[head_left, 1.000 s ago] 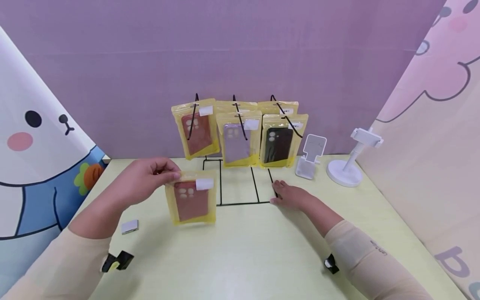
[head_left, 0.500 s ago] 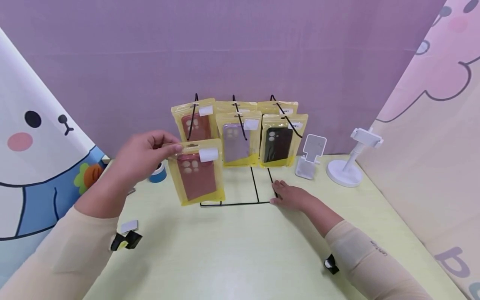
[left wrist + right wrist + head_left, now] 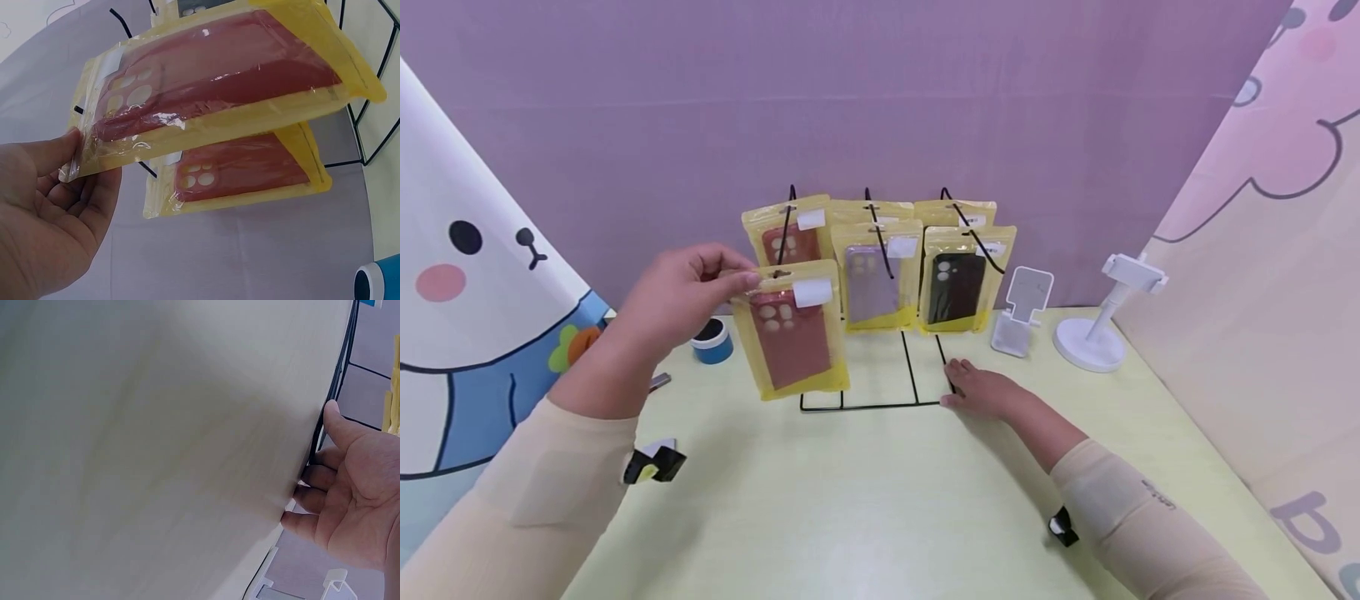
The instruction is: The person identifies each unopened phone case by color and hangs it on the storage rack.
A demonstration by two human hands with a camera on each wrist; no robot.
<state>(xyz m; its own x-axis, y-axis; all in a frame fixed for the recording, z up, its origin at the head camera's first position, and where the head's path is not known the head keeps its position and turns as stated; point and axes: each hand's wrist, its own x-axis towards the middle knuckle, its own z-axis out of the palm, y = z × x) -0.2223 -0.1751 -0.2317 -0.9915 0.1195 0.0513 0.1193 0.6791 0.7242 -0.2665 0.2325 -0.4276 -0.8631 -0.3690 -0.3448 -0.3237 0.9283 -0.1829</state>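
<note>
My left hand [image 3: 688,292] pinches the top left corner of a clear-fronted yellow pouch with a red phone case [image 3: 792,337] inside. The pouch is held up in front of the black wire display rack [image 3: 872,407], its hang hole right at the tip of the left hook. Behind it, a similar pouch with a red phone case [image 3: 250,169] hangs on that hook. My right hand [image 3: 981,392] holds the front right corner of the rack's base, thumb [image 3: 337,422] against the rod and fingertips down at the table.
Pouches with a lilac phone case [image 3: 874,283] and a black phone case [image 3: 957,287] hang on the other hooks, with more behind. At the right stand a small phone stand [image 3: 1026,308] and a white round-based stand [image 3: 1090,343]. A blue tub [image 3: 712,343] is at the left.
My left hand has lifted the pouch from low over the table up and back to the left hook's tip, tilting it slightly. My right hand stays at the rack's corner.
</note>
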